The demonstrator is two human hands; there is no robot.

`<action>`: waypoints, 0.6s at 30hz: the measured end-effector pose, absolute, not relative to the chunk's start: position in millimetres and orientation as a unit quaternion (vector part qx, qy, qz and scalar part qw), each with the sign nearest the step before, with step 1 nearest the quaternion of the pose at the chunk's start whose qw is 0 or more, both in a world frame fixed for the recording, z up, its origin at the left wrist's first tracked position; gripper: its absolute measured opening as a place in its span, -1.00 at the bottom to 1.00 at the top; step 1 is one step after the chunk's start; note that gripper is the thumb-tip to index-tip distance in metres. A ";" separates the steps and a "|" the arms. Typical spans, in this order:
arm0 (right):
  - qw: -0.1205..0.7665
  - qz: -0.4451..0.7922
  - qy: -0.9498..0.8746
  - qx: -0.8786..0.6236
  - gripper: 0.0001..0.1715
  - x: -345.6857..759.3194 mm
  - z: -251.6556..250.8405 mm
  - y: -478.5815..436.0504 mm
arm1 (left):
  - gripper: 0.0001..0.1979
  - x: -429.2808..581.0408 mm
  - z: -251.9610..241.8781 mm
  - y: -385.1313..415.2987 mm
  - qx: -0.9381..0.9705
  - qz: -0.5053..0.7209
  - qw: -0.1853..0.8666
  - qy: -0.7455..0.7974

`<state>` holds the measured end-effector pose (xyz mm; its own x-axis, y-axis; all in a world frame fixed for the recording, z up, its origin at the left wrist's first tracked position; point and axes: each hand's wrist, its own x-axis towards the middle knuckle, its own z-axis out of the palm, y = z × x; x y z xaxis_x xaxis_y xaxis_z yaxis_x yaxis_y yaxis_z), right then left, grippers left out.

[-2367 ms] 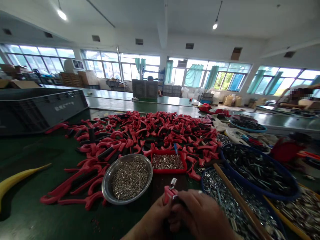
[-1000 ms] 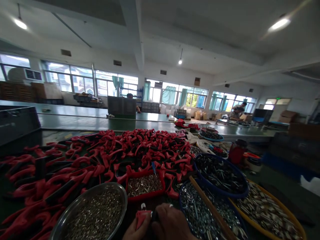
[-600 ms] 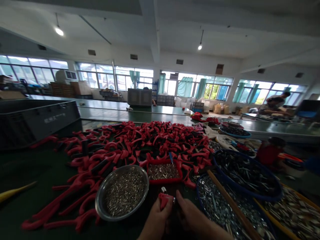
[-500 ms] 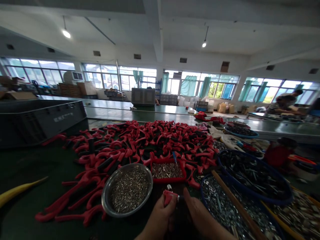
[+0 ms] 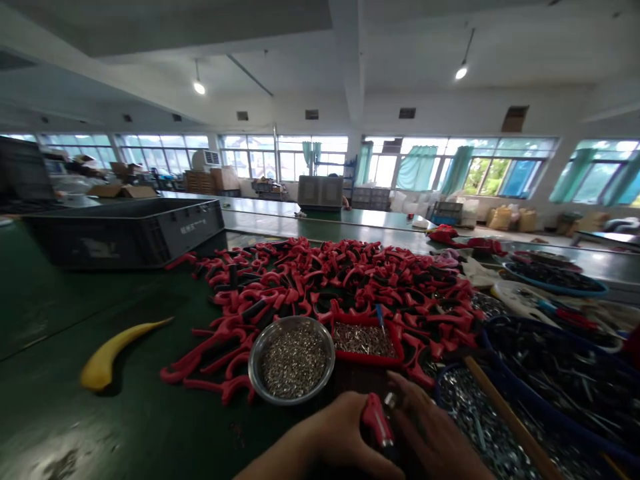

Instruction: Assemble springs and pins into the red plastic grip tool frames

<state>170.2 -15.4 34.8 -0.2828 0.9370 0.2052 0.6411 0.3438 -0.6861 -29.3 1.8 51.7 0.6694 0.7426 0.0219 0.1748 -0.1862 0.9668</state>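
Shifted lower and rightward since the last view, red handle (image 5: pixel 376 420) gripped in curled fingers of left hand (image 5: pixel 335 427); right hand (image 5: pixel 433 427) curved just beside its metal tip (image 5: pixel 390 400), hold unclear. Big heap of handles (image 5: pixel 340 280) lying loose beyond, near steel bowl (image 5: pixel 291 321) of metal bits (image 5: pixel 293 363).

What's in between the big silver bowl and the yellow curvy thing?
In the head view, red-and-black handles lie there on the green bench.

Left hand (image 5: pixel 333 433) gripping a red handle (image 5: pixel 377 420), right hand (image 5: pixel 430 427) at its metal tip (image 5: pixel 390 400); steel bowl (image 5: pixel 320 340), red tray (image 5: pixel 367 360) beyond
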 end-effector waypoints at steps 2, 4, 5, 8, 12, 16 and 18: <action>0.251 0.217 -0.817 -0.472 -0.64 177.8 40.1 -12.6 | -0.76 -34.5 54.9 1.3 0.750 0.208 0.553 0.298; 0.208 0.198 -0.837 -0.465 -0.69 180.0 40.0 -10.5 | -0.76 -37.1 50.3 2.8 0.773 0.178 0.519 0.319; 0.196 0.173 -0.840 -0.475 -0.70 179.4 37.7 -9.8 | -0.73 -37.4 45.5 3.9 0.786 0.179 0.481 0.345; 0.162 0.087 -0.836 -0.517 -0.69 172.6 25.5 -10.2 | -0.61 -34.4 27.5 6.7 0.809 0.252 0.310 0.432; 0.111 0.028 -0.821 -0.559 -0.69 155.6 12.9 -15.2 | -0.40 -27.4 13.4 6.6 0.817 0.306 0.190 0.451; 0.084 0.008 -0.794 -0.603 -0.70 157.0 23.8 -16.1 | -0.18 -25.9 20.8 5.5 0.845 0.165 0.180 0.476; 0.091 0.012 -0.771 -0.630 -0.64 181.7 34.7 -13.6 | -0.15 -28.0 31.9 10.0 0.872 0.097 0.161 0.451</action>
